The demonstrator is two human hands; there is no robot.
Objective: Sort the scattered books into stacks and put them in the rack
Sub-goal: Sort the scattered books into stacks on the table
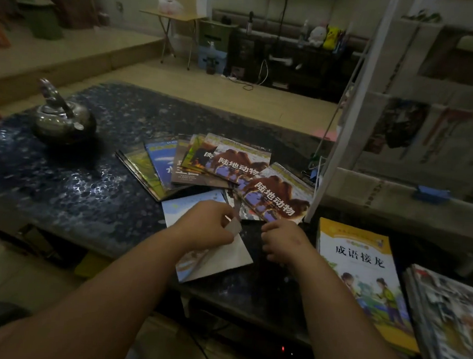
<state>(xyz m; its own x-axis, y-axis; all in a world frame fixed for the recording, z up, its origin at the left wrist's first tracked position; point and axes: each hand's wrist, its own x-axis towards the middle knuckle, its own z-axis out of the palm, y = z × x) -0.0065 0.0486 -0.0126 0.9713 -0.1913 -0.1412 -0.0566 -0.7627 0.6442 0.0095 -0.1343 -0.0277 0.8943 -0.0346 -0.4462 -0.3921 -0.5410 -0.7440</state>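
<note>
while the left hand (206, 225) pinches its cover, the pale book (176, 212) points away; right hand (284, 242) unclear.

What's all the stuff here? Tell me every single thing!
table: one, dark blue, in front
kettle: one, silver, table's far left
fanned books: several, mixed colours, table's middle
camel books: two, brown, fan's right end
pale book: one, whitish, under the hands
yellow book: one, tops near-right stack
magazines: one stack, far right
rack: one, white, right of table
plush toys: two, white and yellow, back cabinet
left hand: one, pinches pale book's page
right hand: one, fingers curled, beside it
</note>
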